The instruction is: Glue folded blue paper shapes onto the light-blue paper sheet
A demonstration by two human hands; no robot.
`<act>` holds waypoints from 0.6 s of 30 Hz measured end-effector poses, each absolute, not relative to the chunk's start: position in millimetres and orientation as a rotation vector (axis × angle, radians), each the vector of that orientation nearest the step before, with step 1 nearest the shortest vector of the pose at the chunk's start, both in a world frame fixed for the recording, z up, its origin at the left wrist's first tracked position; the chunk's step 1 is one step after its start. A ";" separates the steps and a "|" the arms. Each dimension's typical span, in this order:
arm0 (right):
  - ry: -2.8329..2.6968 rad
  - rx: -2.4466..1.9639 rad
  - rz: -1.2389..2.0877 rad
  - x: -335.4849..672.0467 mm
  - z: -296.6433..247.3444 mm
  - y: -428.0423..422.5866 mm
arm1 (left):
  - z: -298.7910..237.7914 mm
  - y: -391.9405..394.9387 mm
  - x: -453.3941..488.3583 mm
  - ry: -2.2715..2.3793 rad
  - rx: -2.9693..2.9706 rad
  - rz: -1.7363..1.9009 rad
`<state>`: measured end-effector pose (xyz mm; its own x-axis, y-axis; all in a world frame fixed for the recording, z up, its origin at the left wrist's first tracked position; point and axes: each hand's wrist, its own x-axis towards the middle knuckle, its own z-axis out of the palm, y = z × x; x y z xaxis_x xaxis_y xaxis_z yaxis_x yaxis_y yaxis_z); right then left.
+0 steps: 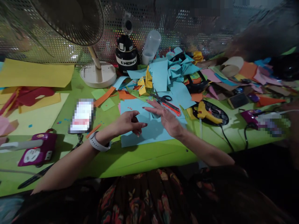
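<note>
- A dark floral-print dress (140, 199) fills the foreground at the edge of the lime-green table (144, 157).
- The left hand (129, 123) curls its fingers narrowly, tips on a light-blue paper sheet (151, 133); whether it pinches anything cannot be told.
- The right hand (164, 117) spreads wide and empty over the same sheet, just beside black-handled scissors (167, 100).
- A yellow glue gun (205, 113) lies to the right.

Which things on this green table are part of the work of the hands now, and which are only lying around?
In use: left hand and right hand over the large light-blue paper sheet.
Lying about: black-handled scissors, yellow glue gun, black drink bottle, white-based desk fan.
</note>
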<state>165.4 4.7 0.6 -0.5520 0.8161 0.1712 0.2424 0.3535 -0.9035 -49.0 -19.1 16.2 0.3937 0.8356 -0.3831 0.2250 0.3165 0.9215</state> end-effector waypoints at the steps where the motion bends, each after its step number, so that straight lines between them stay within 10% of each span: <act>1: -1.987 -0.895 1.182 166.0 -0.6 4.7 | 16.8 -18.7 -48.4 1.127 1.227 0.540; 18: -2.252 -0.773 0.566 171.7 1.4 -3.9 | 18.7 -23.0 -46.5 0.982 1.219 0.593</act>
<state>171.7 -3.9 1.4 -0.5922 0.6619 0.4596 0.3662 0.7291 -0.5782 -46.5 -23.0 18.7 0.4821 0.8236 -0.2986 0.1184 0.2765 0.9537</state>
